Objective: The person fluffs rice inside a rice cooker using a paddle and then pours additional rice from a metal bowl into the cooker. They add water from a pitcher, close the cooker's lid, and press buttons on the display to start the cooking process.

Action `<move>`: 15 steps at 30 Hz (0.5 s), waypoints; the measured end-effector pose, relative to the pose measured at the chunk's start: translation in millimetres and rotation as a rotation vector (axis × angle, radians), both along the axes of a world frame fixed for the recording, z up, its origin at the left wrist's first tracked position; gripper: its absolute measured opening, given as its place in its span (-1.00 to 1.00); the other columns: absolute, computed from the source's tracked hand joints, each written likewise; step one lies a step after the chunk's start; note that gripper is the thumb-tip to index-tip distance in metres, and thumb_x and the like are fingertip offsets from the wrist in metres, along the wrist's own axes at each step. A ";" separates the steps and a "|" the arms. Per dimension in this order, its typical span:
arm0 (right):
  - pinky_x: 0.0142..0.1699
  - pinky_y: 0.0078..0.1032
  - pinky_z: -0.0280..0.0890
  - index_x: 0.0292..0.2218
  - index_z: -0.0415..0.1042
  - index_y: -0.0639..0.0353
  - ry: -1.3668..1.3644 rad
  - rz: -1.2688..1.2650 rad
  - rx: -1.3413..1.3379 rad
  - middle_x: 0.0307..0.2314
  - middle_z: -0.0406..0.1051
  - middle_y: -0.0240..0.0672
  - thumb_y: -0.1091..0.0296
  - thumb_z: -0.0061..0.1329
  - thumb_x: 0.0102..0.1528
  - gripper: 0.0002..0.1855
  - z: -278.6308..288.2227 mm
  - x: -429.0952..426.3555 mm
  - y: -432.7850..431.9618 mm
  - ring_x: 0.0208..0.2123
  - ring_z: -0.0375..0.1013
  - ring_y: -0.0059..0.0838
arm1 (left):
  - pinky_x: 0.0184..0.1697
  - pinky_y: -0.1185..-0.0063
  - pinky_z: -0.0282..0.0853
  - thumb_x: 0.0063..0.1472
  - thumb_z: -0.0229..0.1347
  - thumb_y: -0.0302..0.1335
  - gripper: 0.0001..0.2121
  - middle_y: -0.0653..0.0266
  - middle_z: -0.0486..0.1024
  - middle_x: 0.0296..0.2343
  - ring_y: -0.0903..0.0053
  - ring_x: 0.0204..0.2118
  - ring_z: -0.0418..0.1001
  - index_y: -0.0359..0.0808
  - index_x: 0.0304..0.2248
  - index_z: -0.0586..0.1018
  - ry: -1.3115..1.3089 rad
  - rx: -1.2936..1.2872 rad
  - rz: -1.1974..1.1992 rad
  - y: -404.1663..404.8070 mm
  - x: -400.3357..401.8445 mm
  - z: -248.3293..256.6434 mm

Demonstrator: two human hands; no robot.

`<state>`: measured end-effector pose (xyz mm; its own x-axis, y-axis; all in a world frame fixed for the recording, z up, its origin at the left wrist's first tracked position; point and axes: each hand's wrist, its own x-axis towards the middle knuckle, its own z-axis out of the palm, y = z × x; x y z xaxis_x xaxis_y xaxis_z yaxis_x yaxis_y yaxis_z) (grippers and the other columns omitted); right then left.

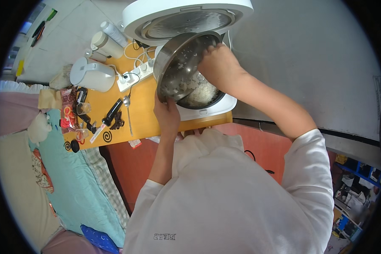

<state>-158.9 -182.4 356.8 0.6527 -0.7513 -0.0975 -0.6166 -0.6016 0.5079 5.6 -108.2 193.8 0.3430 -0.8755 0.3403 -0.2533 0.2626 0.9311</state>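
A stainless steel bowl (168, 57) is tilted over a white rice cooker (223, 103), with rice grains stuck to its inner wall. My left hand (167, 112) grips the bowl's near rim. Inside the bowl's mouth is my right hand (220, 63), its fingers curled against the upper inner wall; whether they hold anything is hidden. White rice (203, 93) lies in the cooker's dark inner pot (195, 106). The cooker's lid (187, 23) stands raised behind the bowl, its metal underside showing.
On the wooden table (143, 117) are a white power strip (136, 76), a white electric kettle (93, 74), a long-handled spoon (128, 111) and a black-handled tool (112, 112). Bottles (109, 41) stand behind the kettle. A grey panel (298, 63) borders the right; a bed (70, 177) lies left.
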 end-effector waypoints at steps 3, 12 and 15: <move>-0.25 -0.51 0.20 -0.47 0.60 -0.13 -0.068 -0.015 -0.156 -0.47 0.51 -0.57 0.28 0.01 -0.01 -0.88 -0.5 6.4 2.5 -0.28 0.45 -0.55 | -0.39 0.55 0.34 0.21 -0.09 -0.67 -0.58 -0.01 0.50 -0.47 0.46 -0.51 0.46 -0.50 0.09 0.27 0.020 0.053 -0.025 4.6 -6.5 16.0; 0.01 -0.43 0.14 -0.26 0.58 -0.08 0.179 -0.068 0.084 -0.25 0.48 -0.49 0.31 -0.08 0.10 -0.79 -14.3 -19.7 8.8 -0.11 0.39 -0.45 | -0.43 0.53 0.33 0.21 -0.09 -0.66 -0.56 -0.05 0.53 -0.37 0.38 -0.52 0.46 -0.48 0.10 0.25 -0.140 0.036 0.049 5.0 -7.8 19.3; -0.02 -0.39 0.22 -0.27 0.59 -0.02 0.079 -0.168 0.116 -0.26 0.49 -0.42 0.34 -0.12 0.11 -0.78 -15.0 -26.7 3.3 -0.09 0.42 -0.41 | -0.43 0.52 0.33 0.21 -0.09 -0.67 -0.57 -0.04 0.53 -0.36 0.38 -0.53 0.46 -0.48 0.10 0.27 -0.175 0.065 0.067 6.4 -3.7 22.4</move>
